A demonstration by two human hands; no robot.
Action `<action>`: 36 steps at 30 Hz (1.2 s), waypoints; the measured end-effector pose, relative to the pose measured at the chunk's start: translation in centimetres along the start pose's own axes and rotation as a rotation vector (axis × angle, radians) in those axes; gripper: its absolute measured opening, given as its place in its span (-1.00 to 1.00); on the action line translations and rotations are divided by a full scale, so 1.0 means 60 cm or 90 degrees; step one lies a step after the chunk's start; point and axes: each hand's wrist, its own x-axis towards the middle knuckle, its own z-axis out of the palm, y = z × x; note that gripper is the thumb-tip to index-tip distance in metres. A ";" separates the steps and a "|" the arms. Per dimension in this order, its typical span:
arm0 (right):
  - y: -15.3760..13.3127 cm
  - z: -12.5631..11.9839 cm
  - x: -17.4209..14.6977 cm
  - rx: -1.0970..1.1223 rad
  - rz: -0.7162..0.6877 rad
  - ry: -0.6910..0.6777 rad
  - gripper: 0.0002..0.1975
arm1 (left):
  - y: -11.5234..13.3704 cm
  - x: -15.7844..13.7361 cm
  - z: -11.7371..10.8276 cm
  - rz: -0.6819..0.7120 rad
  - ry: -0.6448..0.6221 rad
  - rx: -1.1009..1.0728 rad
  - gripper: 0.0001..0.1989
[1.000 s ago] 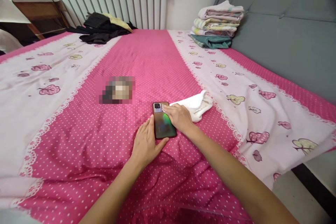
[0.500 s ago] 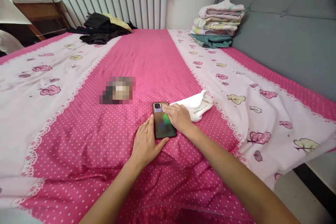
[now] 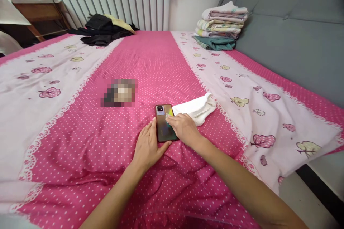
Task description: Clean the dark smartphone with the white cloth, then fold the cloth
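Note:
A smartphone (image 3: pixel 164 128) in a dark-edged case lies back side up on the pink dotted bedding, its camera at the far left corner. My left hand (image 3: pixel 148 141) steadies it, with straight fingers against its left edge and the thumb at its near edge. Over the right part of the phone's back, my right hand (image 3: pixel 185 127) has its fingers pressed together on a small whitish wad (image 3: pixel 168 116). What the wad is made of is too small to tell. Beyond and right of that hand rests a crumpled white cloth (image 3: pixel 200 107), partly covered by the hand.
A pixelated patch (image 3: pixel 120 93) hides something on the bed, left of the phone. Folded fabrics (image 3: pixel 221 25) are stacked by the grey headboard (image 3: pixel 290 35). Black clothes (image 3: pixel 103 30) lie at the far edge before a white radiator (image 3: pixel 134 3).
My right hand has slid the whitish wad a little down the phone's back, toward me. The left hand stays at the phone's edge. The whole view has shifted slightly.

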 end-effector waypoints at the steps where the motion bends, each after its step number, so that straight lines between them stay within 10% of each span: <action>1: -0.002 -0.003 -0.003 0.000 -0.002 -0.005 -0.70 | 0.000 0.000 0.000 0.001 0.001 -0.003 -0.16; 36: -0.003 -0.021 -0.020 0.066 -0.022 -0.022 -0.69 | -0.001 0.000 0.000 0.009 0.000 -0.004 -0.16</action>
